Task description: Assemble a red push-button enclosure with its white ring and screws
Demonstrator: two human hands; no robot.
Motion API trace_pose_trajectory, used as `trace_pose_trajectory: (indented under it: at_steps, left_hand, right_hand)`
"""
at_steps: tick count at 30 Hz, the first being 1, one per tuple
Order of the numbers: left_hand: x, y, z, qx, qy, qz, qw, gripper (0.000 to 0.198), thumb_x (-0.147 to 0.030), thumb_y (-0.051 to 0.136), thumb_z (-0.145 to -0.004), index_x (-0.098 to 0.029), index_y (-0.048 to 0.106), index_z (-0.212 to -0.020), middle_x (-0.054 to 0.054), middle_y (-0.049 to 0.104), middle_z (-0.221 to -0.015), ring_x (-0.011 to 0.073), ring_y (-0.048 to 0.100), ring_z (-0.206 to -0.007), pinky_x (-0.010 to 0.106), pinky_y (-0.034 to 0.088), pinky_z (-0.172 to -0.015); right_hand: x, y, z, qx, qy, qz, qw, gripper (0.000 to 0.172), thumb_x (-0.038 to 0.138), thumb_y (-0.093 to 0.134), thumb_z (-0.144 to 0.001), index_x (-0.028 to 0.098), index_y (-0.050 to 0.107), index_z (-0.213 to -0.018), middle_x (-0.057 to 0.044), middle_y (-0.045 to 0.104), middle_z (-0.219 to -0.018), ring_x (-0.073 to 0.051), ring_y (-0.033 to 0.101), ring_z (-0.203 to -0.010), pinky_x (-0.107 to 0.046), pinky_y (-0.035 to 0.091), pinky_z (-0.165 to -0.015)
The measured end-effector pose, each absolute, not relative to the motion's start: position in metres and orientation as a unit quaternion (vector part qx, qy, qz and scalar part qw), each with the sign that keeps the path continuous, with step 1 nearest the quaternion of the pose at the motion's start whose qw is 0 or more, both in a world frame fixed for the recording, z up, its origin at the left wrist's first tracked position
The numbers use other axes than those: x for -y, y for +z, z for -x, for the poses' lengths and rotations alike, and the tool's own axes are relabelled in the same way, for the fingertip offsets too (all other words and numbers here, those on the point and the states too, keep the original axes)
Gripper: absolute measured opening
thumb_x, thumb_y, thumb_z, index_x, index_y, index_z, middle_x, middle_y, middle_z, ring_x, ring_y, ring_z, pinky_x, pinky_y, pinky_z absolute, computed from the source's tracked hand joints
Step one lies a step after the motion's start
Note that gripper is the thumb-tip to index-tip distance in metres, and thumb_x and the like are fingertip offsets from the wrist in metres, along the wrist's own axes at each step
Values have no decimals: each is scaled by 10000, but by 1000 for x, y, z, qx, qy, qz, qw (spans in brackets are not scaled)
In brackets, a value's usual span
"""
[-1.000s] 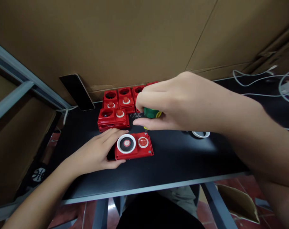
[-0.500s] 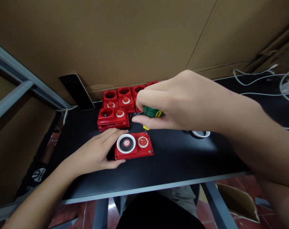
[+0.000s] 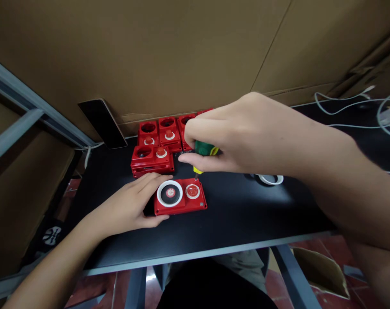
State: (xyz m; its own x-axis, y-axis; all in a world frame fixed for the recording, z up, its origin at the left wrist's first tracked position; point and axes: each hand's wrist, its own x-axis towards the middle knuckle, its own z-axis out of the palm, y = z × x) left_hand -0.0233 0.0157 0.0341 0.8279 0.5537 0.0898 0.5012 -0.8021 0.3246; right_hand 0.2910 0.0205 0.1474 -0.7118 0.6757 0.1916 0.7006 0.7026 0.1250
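A red alarm housing (image 3: 181,207) lies flat on the black tabletop, with a white-ringed black speaker (image 3: 170,193) at its left and a red dome lamp (image 3: 192,191) at its right. My left hand (image 3: 140,199) grips its left end, fingers along the far side and thumb on the near side. In my right hand (image 3: 233,137) is a green and yellow screwdriver (image 3: 205,148), held almost upright. Its tip meets the far right corner of the housing, at a screw spot. A screw head shows in the near right corner.
Behind stand several more red housings (image 3: 152,158), some stacked. A dark phone (image 3: 103,123) leans on the cardboard wall at the left. A white ring (image 3: 271,180) lies to the right, partly behind my right wrist. White cables (image 3: 352,105) run along the back right.
The screwdriver stays at the same corner of the housing, with only a slight shift in my right hand. My left hand keeps its hold.
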Motion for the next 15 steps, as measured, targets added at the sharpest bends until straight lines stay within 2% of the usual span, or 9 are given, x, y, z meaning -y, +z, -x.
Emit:
trace_pose_trajectory:
  at_steps: [9,15]
  left_hand:
    - [-16,32,23,-279,93,-944,148,687,-454,785,-1063,-226,505,-1648,175,724,-1539,365,759,-1384,502,639,-1219]
    - [-15,33,24,-275,98,-946,141,685,-452,787,-1068,-214,501,-1643,176,723,-1535,360,761,-1379,495,640,-1216]
  right_hand:
    - [-23,146,-298,927,-119,349,68,304,436,492,-1198,228,672,-1067,-4,654,-851,-154,364,-612,-337,236,-588]
    - [-26,145,-298,933,-106,340,59,289,430,536,-1166,214,710,-1085,-4,639,-818,-155,438,-605,-336,216,-631]
